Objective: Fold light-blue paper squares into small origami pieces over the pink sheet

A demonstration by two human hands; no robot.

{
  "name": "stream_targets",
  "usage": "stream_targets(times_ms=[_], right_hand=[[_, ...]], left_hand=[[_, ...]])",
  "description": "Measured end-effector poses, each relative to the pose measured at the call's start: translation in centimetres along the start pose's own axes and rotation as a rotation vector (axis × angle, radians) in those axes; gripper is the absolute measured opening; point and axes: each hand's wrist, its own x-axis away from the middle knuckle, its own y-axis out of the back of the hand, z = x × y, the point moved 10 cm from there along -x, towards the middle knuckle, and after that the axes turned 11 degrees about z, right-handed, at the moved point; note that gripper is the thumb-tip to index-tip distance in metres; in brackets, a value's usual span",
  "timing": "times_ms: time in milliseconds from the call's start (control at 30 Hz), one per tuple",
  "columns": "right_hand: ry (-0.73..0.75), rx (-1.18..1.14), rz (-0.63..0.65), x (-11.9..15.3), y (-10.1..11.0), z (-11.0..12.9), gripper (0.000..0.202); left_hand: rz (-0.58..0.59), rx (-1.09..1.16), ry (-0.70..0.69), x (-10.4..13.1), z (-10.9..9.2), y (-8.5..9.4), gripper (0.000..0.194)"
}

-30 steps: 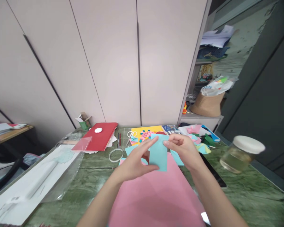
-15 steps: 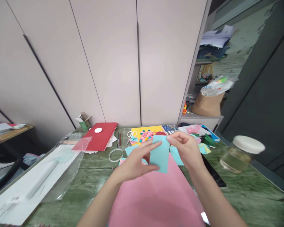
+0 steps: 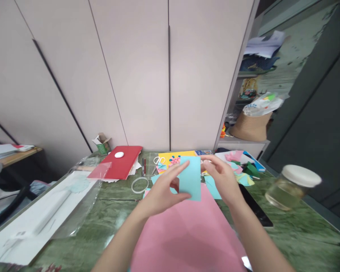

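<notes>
My left hand [image 3: 163, 190] holds an upright light blue sheet of paper [image 3: 190, 179] by its left side. The thumb lies across the lower front and a finger across the upper front. Close by the sheet's top right edge is my right hand [image 3: 221, 175], its fingers bent and a little apart, with no thumb over the paper. Whether those fingertips still touch the edge is hard to see. Below both hands lies a large pink sheet [image 3: 187, 234], and more light blue paper [image 3: 212, 186] rests behind the right hand.
Behind are white-handled scissors [image 3: 159, 160], pink and blue pompoms [image 3: 175, 160] on yellow paper, and a roll of tape [image 3: 139, 185]. A red folder [image 3: 124, 162] lies left. On the right stand a lidded jar [image 3: 291, 187] and a dark flat tablet-like slab [image 3: 255, 206].
My right thumb has come off the sheet's top right corner and the right fingers have loosened. The sheet is slightly higher and straighter in my left hand. The view has shifted a little.
</notes>
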Motion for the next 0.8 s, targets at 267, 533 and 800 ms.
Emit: stream_targets(times_ms=[267, 533, 800], right_hand=[[-0.048, 0.003, 0.112, 0.2, -1.9, -0.7, 0.024], [-0.073, 0.056, 0.101, 0.0, -2.0, -1.0, 0.025], [-0.096, -0.011, 0.177, -0.2, -2.4, -1.7, 0.023]], left_hand=[[-0.089, 0.022, 0.014, 0.3, 0.3, 0.6, 0.079], [-0.098, 0.133, 0.011, 0.0, 0.7, 1.4, 0.061], [-0.12, 0.153, 0.004, 0.0, 0.8, 1.4, 0.07]])
